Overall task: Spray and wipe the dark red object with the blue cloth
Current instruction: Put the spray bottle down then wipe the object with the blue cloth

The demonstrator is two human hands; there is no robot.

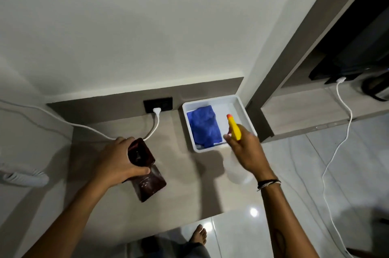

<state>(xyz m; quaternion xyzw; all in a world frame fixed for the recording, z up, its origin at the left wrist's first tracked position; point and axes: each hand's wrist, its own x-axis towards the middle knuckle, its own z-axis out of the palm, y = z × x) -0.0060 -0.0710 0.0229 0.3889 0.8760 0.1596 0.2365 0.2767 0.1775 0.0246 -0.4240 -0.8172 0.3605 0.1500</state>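
My left hand [117, 163] grips the dark red object [147, 182], a glossy flat pouch, tilted above the beige counter [189, 194]. My right hand [246, 150] holds a spray bottle [234, 129] with a yellow head and orange nozzle tip. Its clear body [237, 171] hangs below my palm, partly hidden. The nozzle points up and to the left, over the tray. A crumpled blue cloth [203, 126] lies in the white tray [242, 108] at the counter's back right.
A black wall socket [166, 103] holds a white plug, and its cable [63, 120] runs left across the counter. A white coiled cord [23, 176] lies at the left. On the right are a lower shelf [305, 114], another white cable [336, 152] and glossy floor tiles. My bare foot [199, 234] shows below.
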